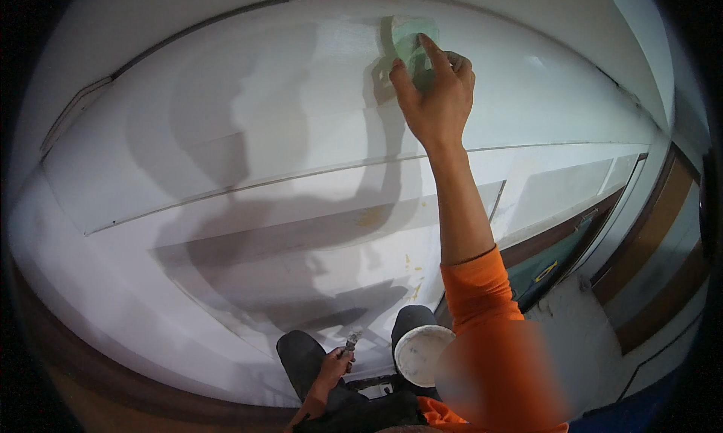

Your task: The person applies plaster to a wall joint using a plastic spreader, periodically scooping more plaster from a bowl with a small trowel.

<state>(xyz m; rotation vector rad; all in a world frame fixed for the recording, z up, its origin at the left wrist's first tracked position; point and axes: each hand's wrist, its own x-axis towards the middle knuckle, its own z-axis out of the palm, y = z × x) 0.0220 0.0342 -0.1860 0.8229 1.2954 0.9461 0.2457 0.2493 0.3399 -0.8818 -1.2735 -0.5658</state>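
Note:
My right hand (437, 102) is raised high against a white panel, its thumb and fingers curved over a thin pale green sheet (413, 47). The sheet lies against the panel's surface; I cannot tell whether it is a plastic spreader or sanding paper. Low down near my knee, my left hand (332, 368) grips a putty knife (352, 343) with its whitish, smeared blade pointing up. A round white bucket (398, 352) stands beside my leg, to the right of the left hand, and whitish stuff shows inside it.
The white panel (324, 109) spans the view, with a seam below my right hand. Yellowish smears (370, 216) mark the lower surface. At right are a dark-framed opening (557, 245) and brown boards (640, 245). My shadow covers the panel's left part.

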